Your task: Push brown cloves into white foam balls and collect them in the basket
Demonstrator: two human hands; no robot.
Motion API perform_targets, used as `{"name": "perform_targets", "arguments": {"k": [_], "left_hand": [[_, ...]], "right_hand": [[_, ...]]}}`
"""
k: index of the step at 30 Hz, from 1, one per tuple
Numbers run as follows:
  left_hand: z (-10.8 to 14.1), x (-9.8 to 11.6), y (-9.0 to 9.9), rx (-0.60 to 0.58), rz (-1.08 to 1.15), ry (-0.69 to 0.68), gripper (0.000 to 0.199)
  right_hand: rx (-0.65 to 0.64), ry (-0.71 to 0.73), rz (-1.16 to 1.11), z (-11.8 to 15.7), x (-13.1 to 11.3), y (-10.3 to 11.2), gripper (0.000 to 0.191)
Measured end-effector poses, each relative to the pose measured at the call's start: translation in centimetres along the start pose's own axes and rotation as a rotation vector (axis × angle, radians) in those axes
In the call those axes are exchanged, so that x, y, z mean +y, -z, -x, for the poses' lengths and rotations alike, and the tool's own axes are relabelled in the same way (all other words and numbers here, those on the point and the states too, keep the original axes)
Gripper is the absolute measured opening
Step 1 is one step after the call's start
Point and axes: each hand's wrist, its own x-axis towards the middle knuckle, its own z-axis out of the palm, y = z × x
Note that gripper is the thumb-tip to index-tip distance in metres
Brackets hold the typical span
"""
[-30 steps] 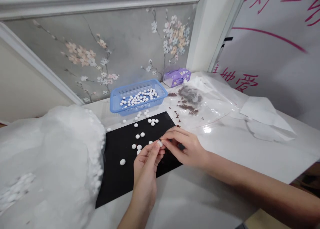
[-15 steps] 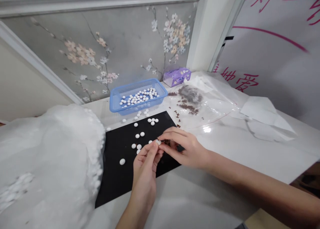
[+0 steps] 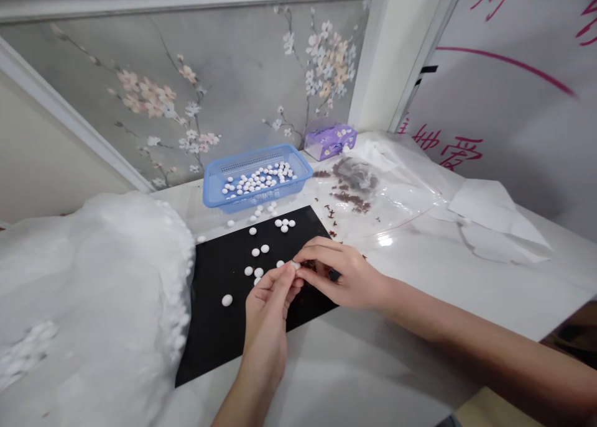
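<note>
L hand (image 3: 267, 309) had its fingers (image 3: 280, 281) nearly closed, pinching one white bead (image 3: 295, 265) at the tips, over the black mat (image 3: 219, 340). R hand (image 3: 349, 279) had its fingers (image 3: 321, 250) curled in just beside it, around dark brown bits (image 3: 308, 265); grip partly hidden, can't tell if they were held firmly. Rel. to mat: loose white beads (image 3: 227, 300) lay scattered on it, blue plastic basket (image 3: 261, 194) of beads sat just past far edge, clear plastic bag (image 3: 396, 219) w/ more brown bits lay just R, bulging white sack (image 3: 93, 303) lay against L edge. Risks: bead looked smooth, so a loose pinch cd. let it pop out, roll across mat, drop onto bench (image 3: 373, 377); brown bits cd. crumble, fall among loose beads.
</note>
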Motion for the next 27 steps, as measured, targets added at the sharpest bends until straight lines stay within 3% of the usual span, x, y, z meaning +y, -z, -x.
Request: {"name": "perform_targets", "arguments": {"k": [8,12,15,17,19,23,27], "left_hand": [[0.1,0.5,0.1,-0.009,-0.11,-0.052,0.015],[-0.3,2.5,0.8,-0.029,-0.449,-0.182,0.021],[-1.1,4.3,2.3,0.111,-0.804,-0.427,0.019],[-1.6,5.4,3.5,0.255,-1.256,-0.512,0.019],[-2.0,6.1,4.5,0.356,-1.612,-0.447,0.023],[-2.3,6.4,5.2,0.308,-1.781,-0.245,0.026],[-2.2,5.8,5.1,0.262,-1.835,-0.277,0.024]], "right_hand": [[0.0,0.029,0.021,0.0,-0.1,0.0,0.012],[0.012,-0.036,0.025,0.0,-0.5,0.3,0.012],[0.002,-0.131,0.077,-0.1,-0.6,0.7,0.018],[-0.124,-0.177,0.161,-0.2,-0.6,0.9,0.016],[-0.331,-0.183,0.251,-0.2,-0.6,1.0,0.012],[-0.613,-0.133,0.312,-0.1,-0.8,0.8,0.014],[-0.715,-0.106,0.341,-0.1,-1.0,0.6,0.016]]}}
